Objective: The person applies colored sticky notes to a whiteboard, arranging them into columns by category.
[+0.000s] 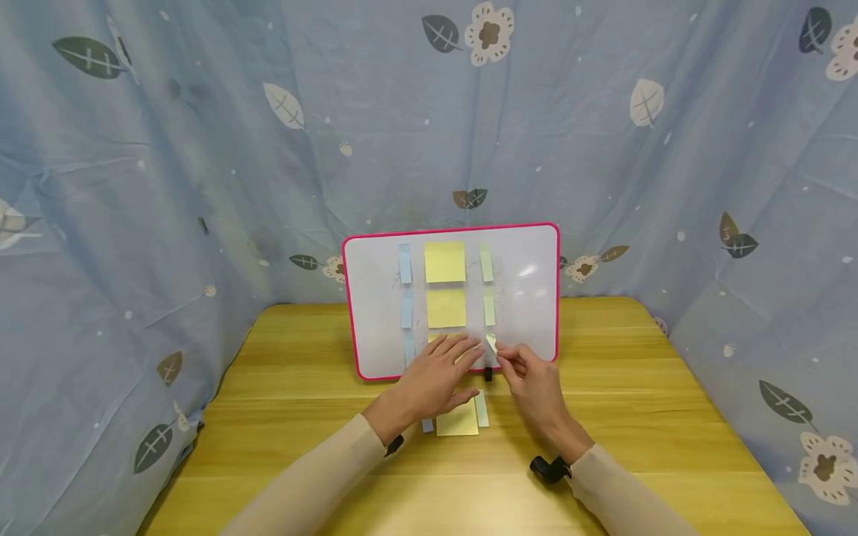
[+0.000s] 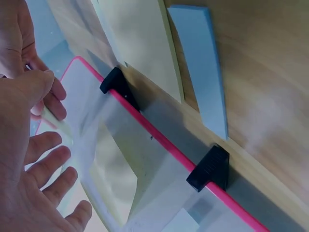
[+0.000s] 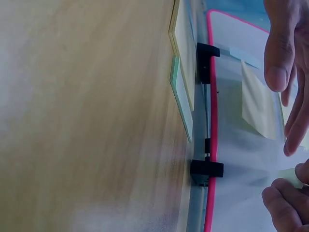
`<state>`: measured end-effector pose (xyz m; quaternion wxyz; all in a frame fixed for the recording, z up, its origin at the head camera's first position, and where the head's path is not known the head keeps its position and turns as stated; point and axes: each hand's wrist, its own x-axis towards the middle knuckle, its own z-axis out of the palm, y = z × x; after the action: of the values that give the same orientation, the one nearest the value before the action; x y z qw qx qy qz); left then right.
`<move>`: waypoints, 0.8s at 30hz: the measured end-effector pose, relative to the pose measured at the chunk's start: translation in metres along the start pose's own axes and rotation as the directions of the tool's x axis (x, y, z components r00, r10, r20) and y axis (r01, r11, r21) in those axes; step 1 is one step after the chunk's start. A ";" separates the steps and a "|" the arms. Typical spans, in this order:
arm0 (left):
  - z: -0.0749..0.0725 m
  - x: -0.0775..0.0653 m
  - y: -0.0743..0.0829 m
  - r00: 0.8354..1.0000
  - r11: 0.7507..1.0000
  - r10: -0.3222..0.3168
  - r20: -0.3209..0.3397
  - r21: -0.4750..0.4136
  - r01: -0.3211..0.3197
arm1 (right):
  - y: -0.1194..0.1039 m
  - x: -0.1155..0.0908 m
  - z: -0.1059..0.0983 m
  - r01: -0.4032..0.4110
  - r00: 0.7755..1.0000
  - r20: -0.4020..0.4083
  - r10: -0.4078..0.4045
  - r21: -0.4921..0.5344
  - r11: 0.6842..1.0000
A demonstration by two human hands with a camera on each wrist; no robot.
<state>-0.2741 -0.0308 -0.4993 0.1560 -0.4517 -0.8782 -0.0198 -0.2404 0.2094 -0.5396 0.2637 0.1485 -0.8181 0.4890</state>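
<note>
A white board (image 1: 378, 313) with a pink rim stands on the table. My right hand (image 1: 536, 383) pinches a pale green sticky strip (image 1: 491, 343) by its lower end, at the board's lower right. Spread fingers of my left hand (image 1: 432, 383) reach over the lower middle of the board, partly hiding the lowest yellow sticky note (image 2: 116, 179). Above it are two more yellow notes (image 1: 446, 308). Blue strips (image 1: 405, 263) run in a column to their left, and two green strips (image 1: 489, 307) hang to their right, above the pinched one.
On the table before the board lie a yellow note pad (image 1: 458, 423), a green strip pad (image 1: 482, 411) and a blue strip pad (image 2: 200, 67). Black feet (image 2: 210, 169) hold the board's lower edge. A patterned blue curtain (image 1: 375, 149) surrounds the wooden table (image 1: 281, 417).
</note>
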 end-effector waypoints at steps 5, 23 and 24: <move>0.003 0.005 0.000 1.000 0.999 0.007 0.003 0.052 -0.007 | 0.002 0.003 0.004 0.022 1.000 -0.015 -0.022 -0.025 0.999; 0.019 0.018 0.001 0.999 0.996 0.005 0.035 0.093 -0.009 | 0.006 0.002 0.009 0.005 1.000 0.003 -0.005 -0.073 0.997; 0.020 0.019 0.001 0.999 0.995 0.006 0.037 0.100 -0.009 | 0.007 0.002 0.009 0.005 1.000 0.003 -0.005 -0.077 0.997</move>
<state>-0.2885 -0.0118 -0.5130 0.1625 -0.4469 -0.8791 0.0330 -0.2481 0.2048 -0.5466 0.2692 0.1411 -0.8364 0.4562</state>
